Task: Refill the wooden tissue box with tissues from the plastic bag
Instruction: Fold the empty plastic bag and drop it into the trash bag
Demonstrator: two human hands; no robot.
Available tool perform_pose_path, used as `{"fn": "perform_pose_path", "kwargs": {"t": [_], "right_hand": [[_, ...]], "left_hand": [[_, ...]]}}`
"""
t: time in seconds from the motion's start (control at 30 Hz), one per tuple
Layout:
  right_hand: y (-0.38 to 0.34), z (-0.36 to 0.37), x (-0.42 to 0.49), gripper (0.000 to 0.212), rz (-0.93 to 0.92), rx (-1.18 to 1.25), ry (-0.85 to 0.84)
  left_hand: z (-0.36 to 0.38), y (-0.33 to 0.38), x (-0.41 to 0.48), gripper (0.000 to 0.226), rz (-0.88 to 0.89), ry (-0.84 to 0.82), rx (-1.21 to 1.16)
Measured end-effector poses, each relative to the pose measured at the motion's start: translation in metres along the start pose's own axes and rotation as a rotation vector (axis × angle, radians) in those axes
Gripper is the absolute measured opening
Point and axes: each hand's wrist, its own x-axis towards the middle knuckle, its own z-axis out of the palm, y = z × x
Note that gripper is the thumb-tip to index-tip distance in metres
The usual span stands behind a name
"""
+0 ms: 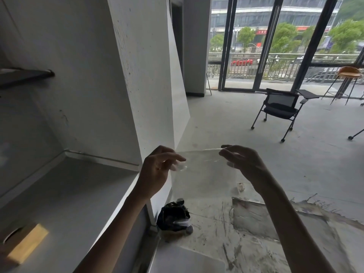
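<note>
A clear, empty-looking plastic bag [204, 174] hangs stretched in the air between my hands, over the floor just right of the counter's end. My left hand [157, 170] pinches its upper left corner. My right hand [242, 164] pinches the upper right edge, pulling the top rim taut. The wooden tissue box [25, 245] lies on the grey counter [82, 194] at the lower left, with its dark oval slot partly cut off by the frame. No tissues can be made out in the bag.
A black bin bag [174, 215] with white rubbish sits on the floor below the bag. A white pillar [149, 85] rises behind the counter. A black wheeled chair [279, 109] and a stool [348, 79] stand by the glass doors.
</note>
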Motion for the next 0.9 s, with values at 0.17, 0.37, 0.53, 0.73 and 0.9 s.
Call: {"fn": "perform_pose_path", "kwargs": {"t": [0.17, 0.37, 0.53, 0.73, 0.9], "right_hand": [[0.006, 0.001, 0.000, 0.041, -0.110, 0.052, -0.018], [-0.006, -0.007, 0.007, 0.072, -0.120, -0.023, -0.192], [-0.033, -0.001, 0.019, 0.069, -0.170, -0.244, -0.471], [-0.058, 0.016, 0.025, 0.074, -0.253, -0.599, -0.633], [-0.030, 0.023, 0.023, 0.101, -0.477, -0.933, -0.076]], "left_hand": [[-0.001, -0.002, 0.006, 0.037, -0.173, 0.073, -0.197], [-0.022, -0.017, 0.003, 0.061, -0.521, -0.416, -0.351], [-0.016, -0.015, 0.001, 0.068, -0.486, -0.655, 0.077], [0.011, -0.006, 0.005, 0.045, -0.392, -0.614, 0.065], [0.030, -0.017, 0.000, 0.015, -0.518, -0.283, -0.212]]}}
